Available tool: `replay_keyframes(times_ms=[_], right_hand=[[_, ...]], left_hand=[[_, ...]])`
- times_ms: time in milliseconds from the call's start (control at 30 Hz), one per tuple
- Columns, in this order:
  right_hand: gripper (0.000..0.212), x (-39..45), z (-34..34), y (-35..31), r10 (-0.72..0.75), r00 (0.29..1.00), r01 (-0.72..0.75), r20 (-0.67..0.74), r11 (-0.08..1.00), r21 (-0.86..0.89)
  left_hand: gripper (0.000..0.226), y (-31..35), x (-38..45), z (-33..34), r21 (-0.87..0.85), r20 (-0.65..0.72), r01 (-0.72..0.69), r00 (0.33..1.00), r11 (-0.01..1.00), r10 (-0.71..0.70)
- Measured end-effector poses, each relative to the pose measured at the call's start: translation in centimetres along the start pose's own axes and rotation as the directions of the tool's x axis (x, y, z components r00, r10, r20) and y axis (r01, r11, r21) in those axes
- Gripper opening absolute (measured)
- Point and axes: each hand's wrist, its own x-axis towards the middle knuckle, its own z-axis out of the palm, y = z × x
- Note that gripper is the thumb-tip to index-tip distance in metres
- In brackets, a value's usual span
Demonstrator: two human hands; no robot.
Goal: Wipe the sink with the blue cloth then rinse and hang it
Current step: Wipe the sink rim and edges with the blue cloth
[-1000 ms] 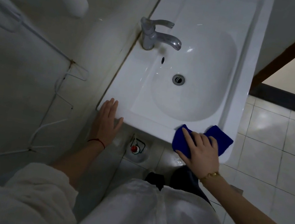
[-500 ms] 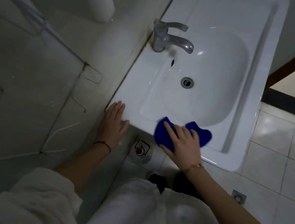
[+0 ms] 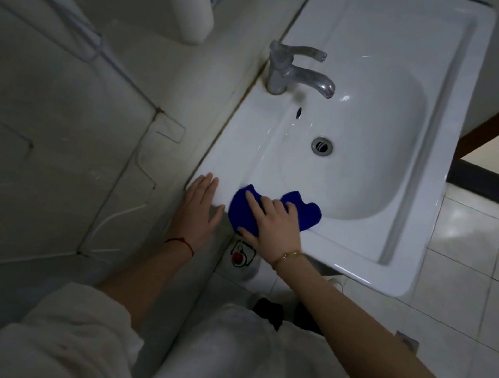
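Head view showed the left hand lying flat, fingers straight, on the near-left corner of the white ceramic sink beside the grey wall. Just right, the right hand pressed the crumpled blue cloth onto the near rim with extended fingers. The chrome tap stood farther; pale floor tiles lay right.

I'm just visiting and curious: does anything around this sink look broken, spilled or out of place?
Nothing stands out. The sink looks whole, the faucet is upright with no water running, and the right hand presses the blue cloth on the near rim.
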Motion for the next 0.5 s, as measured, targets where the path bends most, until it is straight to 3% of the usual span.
replay_keyframes(times_ms=[167, 267, 500], right_hand=[[0.072, -9.5, 0.7, 8.7, 0.081, 0.986, -0.087, -0.145, 0.996, -0.033], [0.073, -12.8, 0.8, 12.2, 0.140, 0.981, -0.152, -0.133, 0.985, -0.082], [0.072, -4.4, 0.6, 4.4, 0.055, 0.995, -0.060, -0.085, 0.996, -0.063]], left_hand=[[0.061, 0.6, -0.2, 0.3, -0.022, -0.018, 0.024, 1.000, 0.999, -0.025], [0.062, 1.4, -0.5, 0.6, -0.027, -0.013, 0.032, 0.999, 0.999, -0.032], [0.062, 4.1, -1.4, 0.9, -0.069, -0.006, 0.035, 0.999, 0.997, -0.036]])
